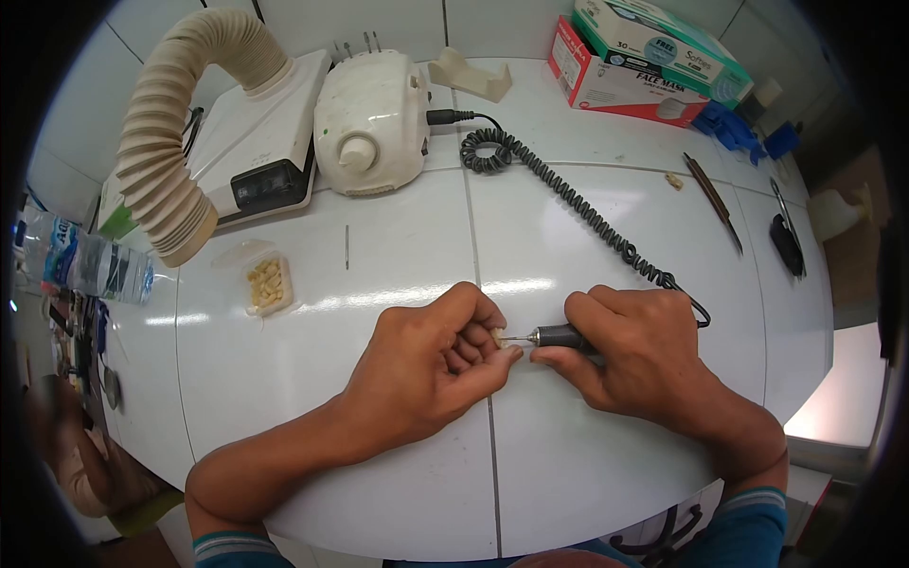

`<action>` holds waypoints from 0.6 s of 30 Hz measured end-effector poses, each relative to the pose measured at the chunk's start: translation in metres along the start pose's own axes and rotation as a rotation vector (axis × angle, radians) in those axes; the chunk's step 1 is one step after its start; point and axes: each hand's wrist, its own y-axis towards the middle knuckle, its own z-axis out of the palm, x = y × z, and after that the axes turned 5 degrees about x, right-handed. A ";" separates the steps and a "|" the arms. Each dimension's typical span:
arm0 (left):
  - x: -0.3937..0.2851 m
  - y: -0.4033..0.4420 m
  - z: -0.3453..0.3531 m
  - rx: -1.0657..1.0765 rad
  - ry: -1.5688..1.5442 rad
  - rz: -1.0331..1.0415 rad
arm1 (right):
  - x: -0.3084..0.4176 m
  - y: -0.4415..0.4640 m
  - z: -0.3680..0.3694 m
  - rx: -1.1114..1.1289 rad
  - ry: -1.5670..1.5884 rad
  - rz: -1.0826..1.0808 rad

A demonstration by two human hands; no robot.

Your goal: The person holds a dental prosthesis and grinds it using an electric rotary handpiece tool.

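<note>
My left hand [436, 364] pinches a small cream-coloured piece [498, 337] between its fingertips, near the middle of the white table. From the right, my right hand [634, 350] grips a dark rotary handpiece [561, 337]. Its thin metal bit points left and reaches the piece; whether the two touch is too small to tell. A coiled black cord [587, 210] runs from the handpiece side up to the white control box [371, 123] with a round knob. Left of centre lies an open clear container [271, 284] with several yellowish pieces inside.
A ribbed hose [161, 142] arches over a white unit [270, 151] at the back left. Thin bit [347, 247], water bottle [114, 269], mask boxes [634, 80], brown tool [712, 201] and white tile table [379, 492] surround the hands. Another person [90, 464] is at the lower left.
</note>
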 end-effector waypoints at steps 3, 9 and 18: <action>0.000 0.000 0.000 0.003 -0.005 -0.008 | 0.000 0.000 0.000 0.009 -0.001 0.002; 0.000 0.000 -0.001 0.008 0.000 -0.006 | 0.000 0.000 0.000 0.017 -0.011 0.004; -0.002 0.000 -0.001 0.014 -0.001 -0.014 | -0.001 0.000 0.000 0.015 -0.004 -0.008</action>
